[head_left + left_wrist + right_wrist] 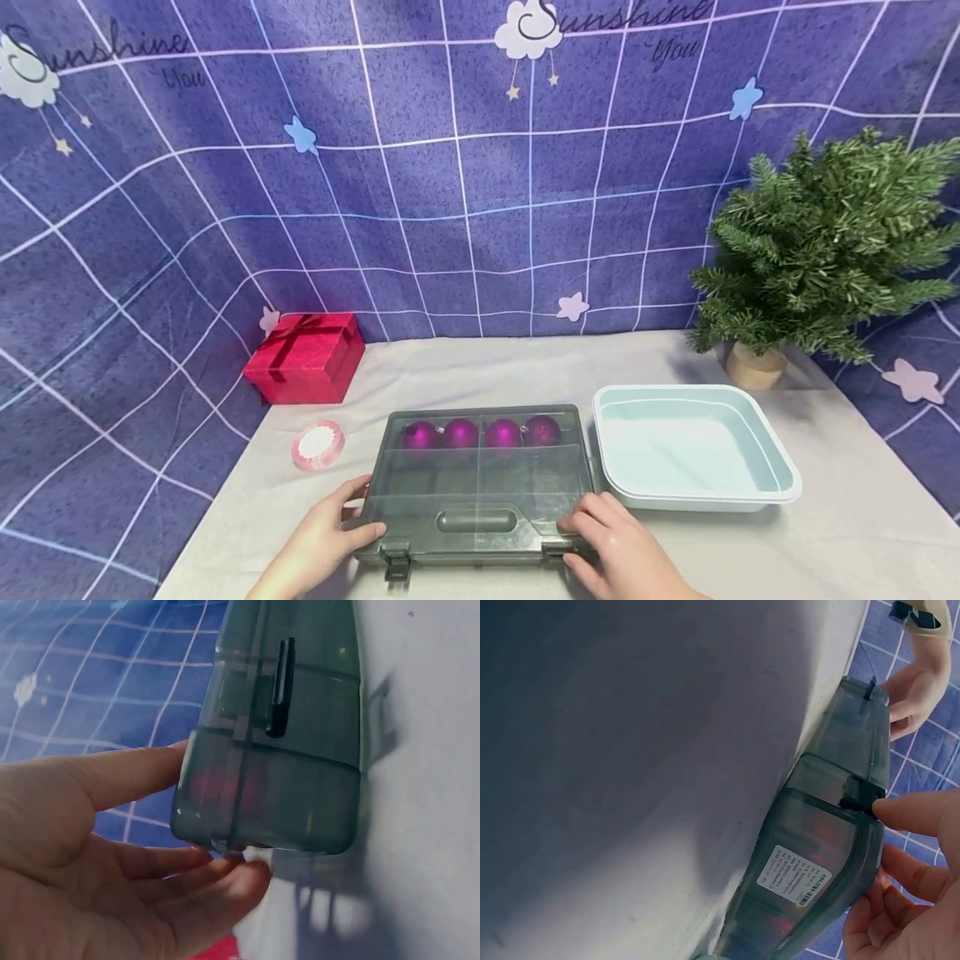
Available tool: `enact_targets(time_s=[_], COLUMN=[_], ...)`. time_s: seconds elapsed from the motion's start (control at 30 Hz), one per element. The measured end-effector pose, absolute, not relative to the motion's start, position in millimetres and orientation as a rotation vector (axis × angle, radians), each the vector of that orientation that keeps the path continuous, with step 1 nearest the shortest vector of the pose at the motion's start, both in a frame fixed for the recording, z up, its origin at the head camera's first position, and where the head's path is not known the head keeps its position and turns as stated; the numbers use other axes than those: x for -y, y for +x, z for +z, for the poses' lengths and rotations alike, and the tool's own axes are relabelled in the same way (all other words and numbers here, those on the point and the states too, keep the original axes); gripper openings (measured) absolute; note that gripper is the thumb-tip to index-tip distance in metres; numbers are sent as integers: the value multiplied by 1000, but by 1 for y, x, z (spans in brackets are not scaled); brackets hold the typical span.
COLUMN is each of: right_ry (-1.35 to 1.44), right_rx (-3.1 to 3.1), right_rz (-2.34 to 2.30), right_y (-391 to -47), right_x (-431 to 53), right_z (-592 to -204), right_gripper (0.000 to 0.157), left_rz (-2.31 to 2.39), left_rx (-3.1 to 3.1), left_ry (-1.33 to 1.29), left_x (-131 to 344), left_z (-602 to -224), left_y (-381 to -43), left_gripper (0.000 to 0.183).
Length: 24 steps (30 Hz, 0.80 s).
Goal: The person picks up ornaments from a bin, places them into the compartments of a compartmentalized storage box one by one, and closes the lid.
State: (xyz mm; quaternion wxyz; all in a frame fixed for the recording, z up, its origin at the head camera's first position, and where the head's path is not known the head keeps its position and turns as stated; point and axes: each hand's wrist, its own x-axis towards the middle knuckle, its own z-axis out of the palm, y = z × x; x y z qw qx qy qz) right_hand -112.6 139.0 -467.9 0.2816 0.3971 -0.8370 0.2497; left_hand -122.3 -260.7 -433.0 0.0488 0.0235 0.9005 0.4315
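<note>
A translucent grey-green plastic storage case [480,483] lies flat with its lid down. Several purple Christmas baubles [461,432] show through the lid in the back row. My left hand [324,529] grips the front left corner, thumb on the lid's edge and fingers along the side. Near it, the left latch [397,568] sticks out from the front. At the front right corner my right hand [618,546] holds the case; its thumb touches the right latch [861,796] and the other fingers lie over the lid and side.
A pale blue tray [697,498] stands just right of the case. Behind it is a small artificial Christmas tree [817,250] on a wooden base. To the left are a red gift box [306,358] and a pink ribbon roll [318,445]. A patterned blue cloth [480,183] hangs behind.
</note>
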Motion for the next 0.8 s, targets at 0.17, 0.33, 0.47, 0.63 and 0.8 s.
enact_targets(time_s=[0.17, 0.33, 0.47, 0.63, 0.8], right_ry=[1075, 1059, 1031, 1031, 1111], right_rx=[2245, 2269, 2292, 2291, 2226], right_rz=[673, 686, 686, 670, 672], right_y=[-112, -112, -110, -110, -110], right_x=[-137, -137, -138, -137, -132], right_z=[-467, -467, -466, -465, -462], right_gripper=[34, 34, 35, 35, 29], left_rz=[1549, 1583, 1605, 1681, 1721], left_rx=[-2487, -2439, -2430, -2339, -2260], left_ry=[28, -27, -42, -11, -12], left_x=[271, 274, 273, 275, 278], left_z=[-437, -440, -441, -443, -445], left_y=[-121, -122, -124, -123, -123], left_gripper=[67, 66, 66, 68, 69])
